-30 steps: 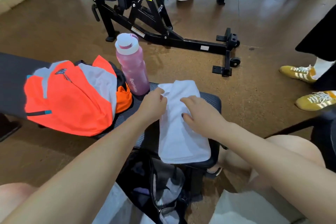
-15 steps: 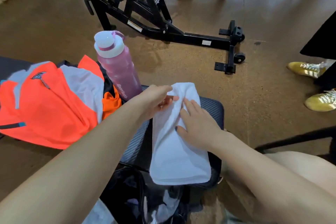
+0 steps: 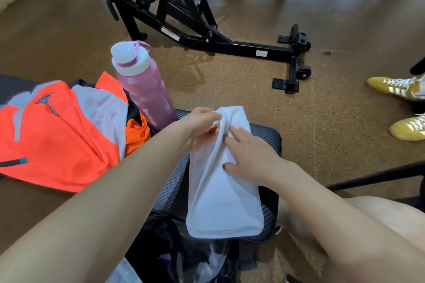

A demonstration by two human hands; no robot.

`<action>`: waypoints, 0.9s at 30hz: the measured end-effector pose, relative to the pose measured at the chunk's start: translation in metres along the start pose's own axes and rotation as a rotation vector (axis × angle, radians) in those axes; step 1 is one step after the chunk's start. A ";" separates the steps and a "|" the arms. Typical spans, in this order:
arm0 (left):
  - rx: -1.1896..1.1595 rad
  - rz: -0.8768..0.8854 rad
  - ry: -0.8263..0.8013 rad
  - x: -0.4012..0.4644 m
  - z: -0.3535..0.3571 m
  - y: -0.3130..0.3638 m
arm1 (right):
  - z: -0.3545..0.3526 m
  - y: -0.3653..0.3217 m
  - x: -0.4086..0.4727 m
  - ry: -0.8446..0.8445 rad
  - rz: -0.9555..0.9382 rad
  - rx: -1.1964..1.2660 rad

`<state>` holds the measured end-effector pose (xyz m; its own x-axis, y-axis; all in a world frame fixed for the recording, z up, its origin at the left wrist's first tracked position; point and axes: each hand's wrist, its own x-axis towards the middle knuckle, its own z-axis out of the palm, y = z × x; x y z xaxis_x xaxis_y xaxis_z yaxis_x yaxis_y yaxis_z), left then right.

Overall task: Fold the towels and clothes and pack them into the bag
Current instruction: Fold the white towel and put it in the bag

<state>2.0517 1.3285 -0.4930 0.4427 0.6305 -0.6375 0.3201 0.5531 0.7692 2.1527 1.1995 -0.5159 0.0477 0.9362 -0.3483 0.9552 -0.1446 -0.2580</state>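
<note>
A white towel (image 3: 224,193) lies lengthwise on the dark padded bench (image 3: 268,142), folded into a long strip. My left hand (image 3: 197,127) pinches the towel's far left edge and lifts it into a ridge. My right hand (image 3: 249,156) lies flat on the towel's middle, fingers spread, pressing it down. An orange and grey jacket (image 3: 62,135) is spread over the bench to the left. Below the bench's near end sits an open black bag (image 3: 174,253) with clear plastic and dark items inside.
A pink water bottle (image 3: 143,89) with a white cap stands on the bench between jacket and towel. A black gym machine frame (image 3: 207,37) stands on the brown floor beyond. Someone's yellow sneakers (image 3: 404,108) are at the right; a black chair leg (image 3: 377,177) crosses near my knee.
My left hand has closed on the towel's far left edge and raised it into a fold. My right hand has slid slightly down the towel. The view has shifted a little.
</note>
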 end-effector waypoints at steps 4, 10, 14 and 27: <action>-0.134 0.017 0.101 0.003 0.001 0.000 | -0.002 -0.002 -0.001 -0.027 0.007 -0.007; -0.067 0.232 0.442 -0.003 -0.011 -0.007 | -0.004 -0.003 -0.003 -0.031 0.014 -0.005; -0.011 0.254 0.517 -0.002 -0.024 -0.007 | -0.003 -0.003 -0.003 -0.026 0.008 -0.016; 0.537 0.465 0.499 0.005 -0.035 -0.028 | 0.000 -0.010 -0.011 0.125 -0.067 0.008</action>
<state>2.0151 1.3349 -0.5193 0.2478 0.9635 -0.1011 0.6056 -0.0726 0.7924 2.1430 1.1910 -0.5094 0.0203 0.9763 -0.2154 0.9552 -0.0826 -0.2843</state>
